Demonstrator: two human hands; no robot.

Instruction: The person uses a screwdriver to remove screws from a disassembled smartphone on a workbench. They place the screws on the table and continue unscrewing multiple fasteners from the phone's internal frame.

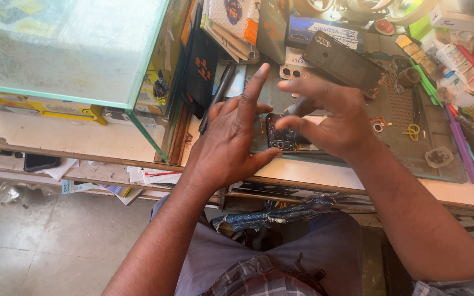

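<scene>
pale worktop (325,176) with worn wooden front edge; grey-green work mat (412,148) toward its right edge, opened phone (281,134) on the mat's front left, dark back cover (341,61) at the rear; glass case (72,55) on the left corner

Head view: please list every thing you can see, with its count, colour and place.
opened phone: one, dark, on the mat under both hands
work mat: one, grey-green, on the bench
phone back cover: one, black, behind the hands
glass case: one, clear with green edges, left
yellow rings: one small cluster, on the mat, right
dark tool: one, in the right hand
left hand: steadies the phone
right hand: holds the tool
</scene>
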